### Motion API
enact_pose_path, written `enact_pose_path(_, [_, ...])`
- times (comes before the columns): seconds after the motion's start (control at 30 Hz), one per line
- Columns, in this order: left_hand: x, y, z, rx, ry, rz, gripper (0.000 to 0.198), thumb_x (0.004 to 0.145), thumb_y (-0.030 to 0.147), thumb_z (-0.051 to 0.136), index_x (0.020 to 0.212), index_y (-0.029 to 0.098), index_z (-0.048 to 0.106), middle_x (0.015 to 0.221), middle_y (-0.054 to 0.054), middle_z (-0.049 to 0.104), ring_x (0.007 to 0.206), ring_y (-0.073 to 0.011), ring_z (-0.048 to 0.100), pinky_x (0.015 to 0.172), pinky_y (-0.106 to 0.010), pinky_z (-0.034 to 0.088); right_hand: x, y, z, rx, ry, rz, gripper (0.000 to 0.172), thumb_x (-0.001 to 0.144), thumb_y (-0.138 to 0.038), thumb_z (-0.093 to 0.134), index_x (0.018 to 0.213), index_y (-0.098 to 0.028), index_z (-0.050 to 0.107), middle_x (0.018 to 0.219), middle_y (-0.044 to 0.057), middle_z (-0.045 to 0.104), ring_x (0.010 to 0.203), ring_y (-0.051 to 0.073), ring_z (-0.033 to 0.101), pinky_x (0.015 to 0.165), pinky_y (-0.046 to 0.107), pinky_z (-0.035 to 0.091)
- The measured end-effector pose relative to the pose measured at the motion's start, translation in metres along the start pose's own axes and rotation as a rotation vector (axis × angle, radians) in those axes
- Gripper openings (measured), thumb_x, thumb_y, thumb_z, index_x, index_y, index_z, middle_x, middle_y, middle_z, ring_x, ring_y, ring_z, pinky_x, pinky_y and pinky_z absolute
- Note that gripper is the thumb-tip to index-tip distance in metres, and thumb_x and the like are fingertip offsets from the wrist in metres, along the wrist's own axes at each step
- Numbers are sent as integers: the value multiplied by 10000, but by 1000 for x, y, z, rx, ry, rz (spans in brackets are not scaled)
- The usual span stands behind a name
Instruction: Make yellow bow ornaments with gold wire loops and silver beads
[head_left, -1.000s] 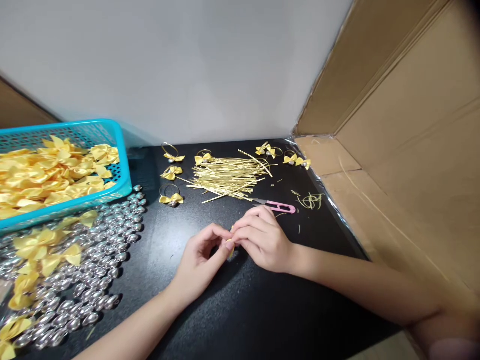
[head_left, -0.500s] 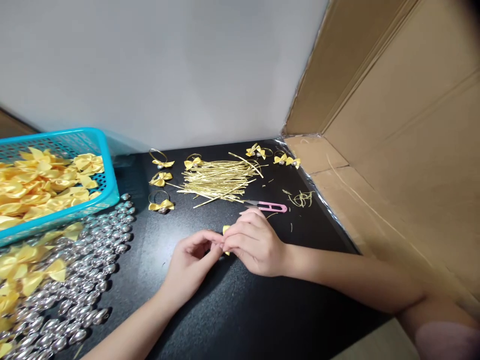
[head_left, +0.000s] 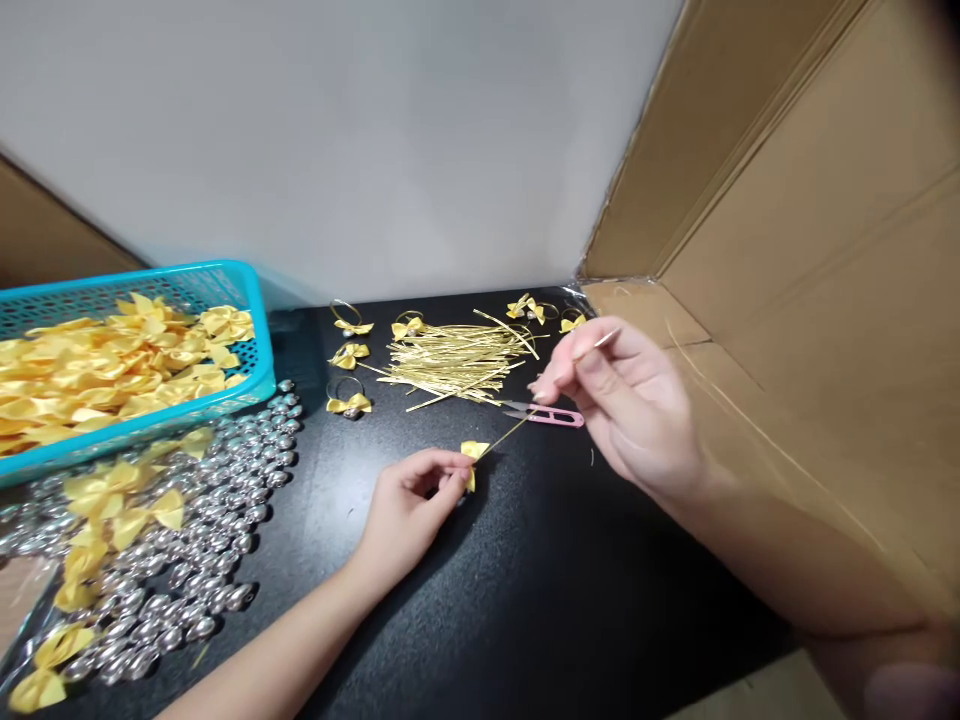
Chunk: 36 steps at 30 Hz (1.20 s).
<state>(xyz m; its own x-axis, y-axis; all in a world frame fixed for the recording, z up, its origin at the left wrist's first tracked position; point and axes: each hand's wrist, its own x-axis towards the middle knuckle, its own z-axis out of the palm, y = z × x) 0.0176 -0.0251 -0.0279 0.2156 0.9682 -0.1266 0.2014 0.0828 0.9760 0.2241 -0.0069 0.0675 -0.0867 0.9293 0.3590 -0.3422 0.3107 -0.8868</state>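
Between thumb and forefinger, my left hand (head_left: 420,495) pinches a yellow ribbon bow (head_left: 472,450) above the black table. From the bow a thin gold wire tie (head_left: 504,437) runs up to the right. My right hand (head_left: 630,400) is raised, its fingers closed on the wire, and a short end shows past the thumb. Just left of and below that hand lie pink thread snips (head_left: 555,416). Behind the bow is a pile of gold wire ties (head_left: 457,362). Whether a bell or bead hangs under the held bow is hidden.
A turquoise basket (head_left: 266,350) full of yellow bows stands at the left. Silver beads (head_left: 217,520) and loose bows spread in front of it. Several bows with wire loops, such as one bow (head_left: 349,403), lie around the ties. Cardboard (head_left: 810,300) walls the right side.
My right hand has moved up and right, away from the left, drawing the wire out straight. My left hand still holds the bow. The view has shifted slightly left.
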Motion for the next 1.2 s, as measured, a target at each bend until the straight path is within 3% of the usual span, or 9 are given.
enact_pose_path(0.17, [0,1,0,-6,-18,-8,208,775,321,668,833,127,716,674,-48,685,602,-137,591,585,-247,450,-1,-11,-2,-19,11,-20,70,914,-214,596,854,-237,625,774,-43,632,706,73,641,711,216,557])
enact_pose_path(0.3, [-1,-1,0,54,-32,40,205,796,312,638,860,130,706,674,-40,672,593,-134,581,574,-245,450,-3,-9,1,30,9,47,51,886,-226,635,835,-223,631,761,-39,637,694,67,622,695,199,548])
enact_pose_path(0.47, [-2,-1,-2,414,-73,329,173,860,262,562,859,175,711,638,-4,619,560,-130,548,548,-245,431,-10,-6,12,153,-39,202,55,824,-210,695,825,-198,642,767,-28,645,671,60,613,664,185,534])
enact_pose_path(0.67, [1,0,-9,632,-1,559,131,864,218,570,881,202,698,715,-14,648,681,-170,597,626,-269,479,-19,-9,22,256,-136,378,122,791,-236,724,808,-173,620,775,-19,623,674,69,602,698,224,535])
enact_pose_path(0.87, [7,-8,-16,801,39,611,120,836,241,608,861,220,724,884,-50,670,798,-211,583,698,-321,479,-19,-1,22,244,-114,424,152,763,-237,747,794,-167,616,800,-21,621,723,72,604,751,234,512])
enact_pose_path(1.07, [10,-16,-24,959,106,612,174,836,307,605,830,264,773,1080,-94,648,971,-292,535,806,-444,472,-18,4,23,328,-91,444,125,747,-185,752,774,-158,633,757,-33,635,698,53,608,708,188,503])
enact_pose_path(1.2, [14,-19,-30,1026,88,616,203,829,352,589,865,327,787,1107,-91,646,994,-336,520,784,-491,469,-15,9,25,406,-20,495,107,727,-119,753,752,-157,656,730,-36,644,670,39,611,677,148,505])
